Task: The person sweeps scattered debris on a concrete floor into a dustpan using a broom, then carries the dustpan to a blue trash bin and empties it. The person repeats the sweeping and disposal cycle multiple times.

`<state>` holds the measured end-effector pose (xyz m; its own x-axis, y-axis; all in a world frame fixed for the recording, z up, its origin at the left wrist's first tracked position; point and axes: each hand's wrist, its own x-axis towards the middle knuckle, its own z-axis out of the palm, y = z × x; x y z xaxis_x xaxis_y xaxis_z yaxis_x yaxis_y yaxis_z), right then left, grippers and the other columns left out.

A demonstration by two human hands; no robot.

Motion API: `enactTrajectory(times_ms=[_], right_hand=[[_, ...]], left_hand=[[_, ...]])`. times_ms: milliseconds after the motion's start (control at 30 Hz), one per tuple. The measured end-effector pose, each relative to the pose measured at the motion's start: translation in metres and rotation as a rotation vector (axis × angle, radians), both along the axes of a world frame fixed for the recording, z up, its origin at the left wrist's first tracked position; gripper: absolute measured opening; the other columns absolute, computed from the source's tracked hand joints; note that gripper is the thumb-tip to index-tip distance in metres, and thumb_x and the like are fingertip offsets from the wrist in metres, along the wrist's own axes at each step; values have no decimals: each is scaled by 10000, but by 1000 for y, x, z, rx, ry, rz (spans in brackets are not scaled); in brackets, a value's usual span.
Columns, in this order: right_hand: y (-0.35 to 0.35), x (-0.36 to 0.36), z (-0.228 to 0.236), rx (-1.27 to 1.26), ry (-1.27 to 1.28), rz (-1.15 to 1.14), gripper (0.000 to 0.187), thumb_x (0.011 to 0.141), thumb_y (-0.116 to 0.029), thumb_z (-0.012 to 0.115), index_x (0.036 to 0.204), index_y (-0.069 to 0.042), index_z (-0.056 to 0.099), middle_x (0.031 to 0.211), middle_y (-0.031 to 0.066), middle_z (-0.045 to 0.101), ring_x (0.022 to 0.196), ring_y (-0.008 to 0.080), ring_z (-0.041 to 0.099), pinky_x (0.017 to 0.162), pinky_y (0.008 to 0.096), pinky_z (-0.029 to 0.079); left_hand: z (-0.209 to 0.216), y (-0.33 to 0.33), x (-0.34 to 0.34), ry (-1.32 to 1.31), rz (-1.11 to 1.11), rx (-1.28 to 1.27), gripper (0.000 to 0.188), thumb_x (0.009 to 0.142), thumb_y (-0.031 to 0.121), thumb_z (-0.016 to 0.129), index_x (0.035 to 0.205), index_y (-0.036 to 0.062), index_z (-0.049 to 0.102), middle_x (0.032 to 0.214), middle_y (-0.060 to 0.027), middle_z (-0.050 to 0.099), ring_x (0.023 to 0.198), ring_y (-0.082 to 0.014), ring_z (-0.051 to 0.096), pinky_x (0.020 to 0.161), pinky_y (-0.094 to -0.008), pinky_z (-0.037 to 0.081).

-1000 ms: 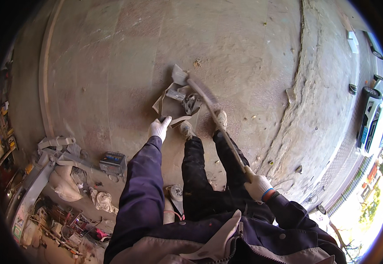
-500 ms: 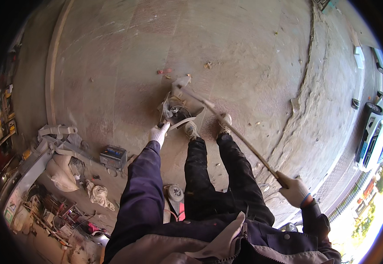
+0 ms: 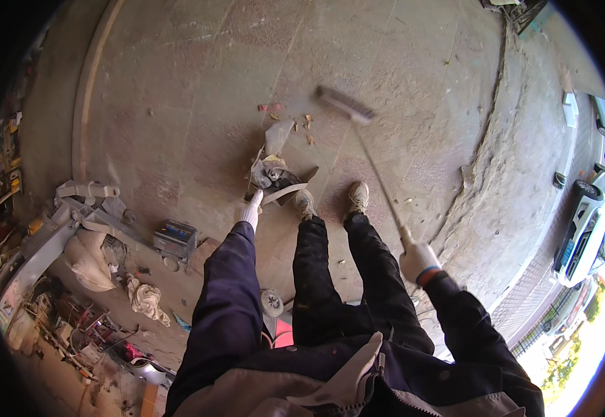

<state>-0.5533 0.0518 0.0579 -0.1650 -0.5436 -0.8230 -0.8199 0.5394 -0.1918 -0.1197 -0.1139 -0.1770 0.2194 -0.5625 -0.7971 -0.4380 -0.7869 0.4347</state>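
My left hand (image 3: pixel 251 208), in a white glove, is closed at the near-left edge of a dustpan (image 3: pixel 290 190) on the floor. Crumpled grey and pale rubbish (image 3: pixel 267 172) fills the pan, and a light sheet-like scrap (image 3: pixel 279 136) sticks out at its far side. My right hand (image 3: pixel 419 261), also gloved, is wrapped round the upper end of a broom's long stick. The broom head (image 3: pixel 346 105), slightly blurred, is beyond the pan to the right, apart from it. Dry leaves (image 3: pixel 308 128) and a red scrap (image 3: pixel 270 108) lie just past the pan.
My shoes (image 3: pixel 358 197) stand right beside the pan. To the left are a car battery (image 3: pixel 175 239), a sack (image 3: pixel 88 260), a crumpled cloth (image 3: pixel 147 299) and a metal frame (image 3: pixel 38 260). A raised rough strip (image 3: pixel 479 163) runs along the right, with parked cars (image 3: pixel 587 226) beyond.
The broom head has swung from the pan's far edge out to the far right. My right hand has moved left and forward with the stick. My left hand stays at the pan.
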Motion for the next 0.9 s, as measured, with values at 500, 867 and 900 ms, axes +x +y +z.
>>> enactTrajectory(times_ms=[500,867,900], right_hand=[[-22,-21,123,38,-113,-292,638,831,-163,611,1460,-97,522,887,309,679,789,433,706,701,467,551],[-143,48,-28,-107,34,440,697,847,-84,514,1519,5,352,781,280,690,723,429,699,647,519,551],[-128,56,-21,-37,32,488,727,842,-84,517,1537,3,319,783,272,695,715,424,702,636,518,554]], left_hand=[[21,36,40,56,47,59,603,826,622,754,857,22,701,796,-105,708,714,-179,647,702,-344,480],[2,47,52,-24,204,109,646,827,658,739,803,19,650,716,-54,642,663,-140,592,619,-309,444],[3,45,53,22,211,138,647,828,660,738,801,19,651,711,-50,640,661,-141,591,616,-311,441]])
